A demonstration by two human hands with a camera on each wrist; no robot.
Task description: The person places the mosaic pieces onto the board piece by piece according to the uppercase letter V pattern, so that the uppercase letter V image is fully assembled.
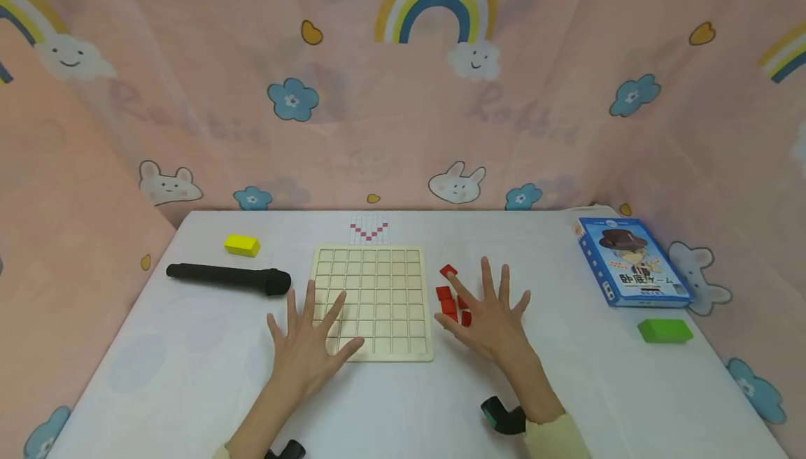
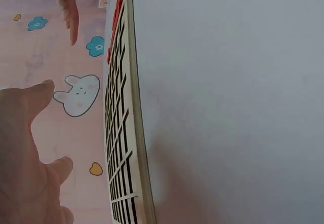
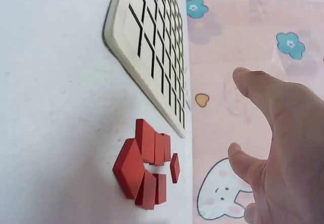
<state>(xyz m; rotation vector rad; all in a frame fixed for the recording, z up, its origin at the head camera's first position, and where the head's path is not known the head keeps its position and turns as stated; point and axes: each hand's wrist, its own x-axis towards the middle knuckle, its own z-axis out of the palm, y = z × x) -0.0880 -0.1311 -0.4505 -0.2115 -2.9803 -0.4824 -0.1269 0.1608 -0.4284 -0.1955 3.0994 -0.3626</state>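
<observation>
A cream grid board (image 1: 378, 305) with square cells lies flat on the white table. Over its left edge is my left hand (image 1: 305, 350), fingers spread and holding nothing. My right hand (image 1: 494, 322) hovers with spread fingers above several red square tiles (image 1: 444, 293), partly covering them in the head view. These red tiles (image 3: 144, 171) lie loosely grouped beside the board's right side in the right wrist view. A small card with a V-shaped pattern of red squares (image 1: 369, 230) lies just behind the board.
A black microphone (image 1: 227, 278) and a yellow block (image 1: 242, 245) lie at the left. On the right are a blue game box (image 1: 632, 263) and a green block (image 1: 665, 331). A pink patterned curtain (image 1: 378, 130) stands behind the white table (image 1: 189, 389).
</observation>
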